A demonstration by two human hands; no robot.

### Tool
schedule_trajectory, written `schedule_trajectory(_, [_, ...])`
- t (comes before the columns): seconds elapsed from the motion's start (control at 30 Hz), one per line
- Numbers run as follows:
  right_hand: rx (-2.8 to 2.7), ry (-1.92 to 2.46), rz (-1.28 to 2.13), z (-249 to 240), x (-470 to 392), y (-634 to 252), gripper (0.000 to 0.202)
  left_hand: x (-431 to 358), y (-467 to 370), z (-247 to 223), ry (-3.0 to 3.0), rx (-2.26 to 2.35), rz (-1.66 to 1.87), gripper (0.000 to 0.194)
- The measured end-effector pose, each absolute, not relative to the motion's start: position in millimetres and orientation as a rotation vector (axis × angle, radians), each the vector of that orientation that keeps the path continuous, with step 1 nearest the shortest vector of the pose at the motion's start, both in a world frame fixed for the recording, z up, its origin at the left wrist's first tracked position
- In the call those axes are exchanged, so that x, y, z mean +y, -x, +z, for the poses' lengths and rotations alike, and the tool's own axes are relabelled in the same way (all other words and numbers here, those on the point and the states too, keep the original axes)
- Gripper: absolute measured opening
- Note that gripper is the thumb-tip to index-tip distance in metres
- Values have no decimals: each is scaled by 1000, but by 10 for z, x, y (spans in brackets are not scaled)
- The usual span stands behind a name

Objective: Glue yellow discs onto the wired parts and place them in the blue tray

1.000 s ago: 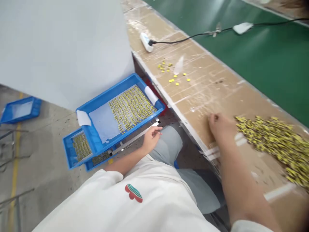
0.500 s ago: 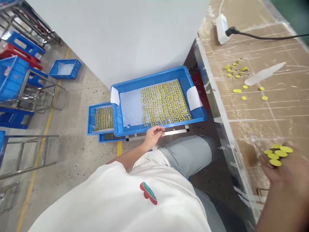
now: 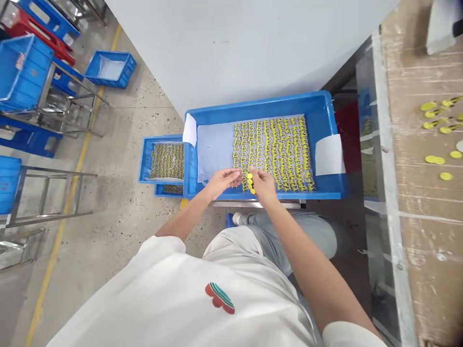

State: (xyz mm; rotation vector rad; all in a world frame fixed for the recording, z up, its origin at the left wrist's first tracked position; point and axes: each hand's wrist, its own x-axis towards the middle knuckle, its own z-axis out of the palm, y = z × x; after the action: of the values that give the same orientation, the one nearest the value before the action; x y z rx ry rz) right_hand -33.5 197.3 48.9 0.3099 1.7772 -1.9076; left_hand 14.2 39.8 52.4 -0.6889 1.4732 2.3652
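Observation:
A cluster of yellow discs (image 3: 250, 183) stands in a short column at the fingertips of my right hand (image 3: 265, 187), which is closed on them. Just left of them is my left hand (image 3: 222, 184), its fingers half bent and apart, with nothing visible in them. Both hands are over the near edge of a large blue tray (image 3: 260, 102). Rows of small yellow-and-dark pieces (image 3: 275, 149) lie on a pale liner sheet (image 3: 215, 149) in the tray, filling its middle and right. My fingers cover the near end of some left-hand rows.
On the right, a brown-covered bench (image 3: 430, 241) bears loose yellow discs (image 3: 445, 176) and yellow pieces with dark tails (image 3: 430, 114). A smaller filled blue tray (image 3: 144, 159) sits at the left. A white wall panel (image 3: 253, 48) rises behind. Metal stool frames (image 3: 54, 193) stand far left.
My right hand has come from the bench to the tray, carrying yellow discs. My left hand now reaches over the tray edge beside it. The view has shifted, putting the bench farther right.

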Motion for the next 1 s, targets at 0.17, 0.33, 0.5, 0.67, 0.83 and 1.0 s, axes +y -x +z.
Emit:
schedule_trajectory(0.17, [1888,-153,-1838,307,1910,352,57,539,-73,438,747,1311,2448,38])
schedule_trajectory(0.33, [1910,-71,-1828,286,1983,361,55,576,-64,375,862,1200,2471,28])
schedule_trajectory(0.5, [1849,-44,-1873,261,2024,367,55,532,-21,385,943,1150,2463,20])
schedule_trajectory(0.67, [1753,-155,-1961,206,2049,375,52,510,-14,417,981,1115,2459,10])
schedule_trajectory(0.83, [1650,-255,-2048,161,2018,344,50,615,-5,384,992,1057,2470,10])
schedule_trajectory(1.0, [1583,-354,-2116,168,2041,326,50,703,10,362,1010,987,2488,10])
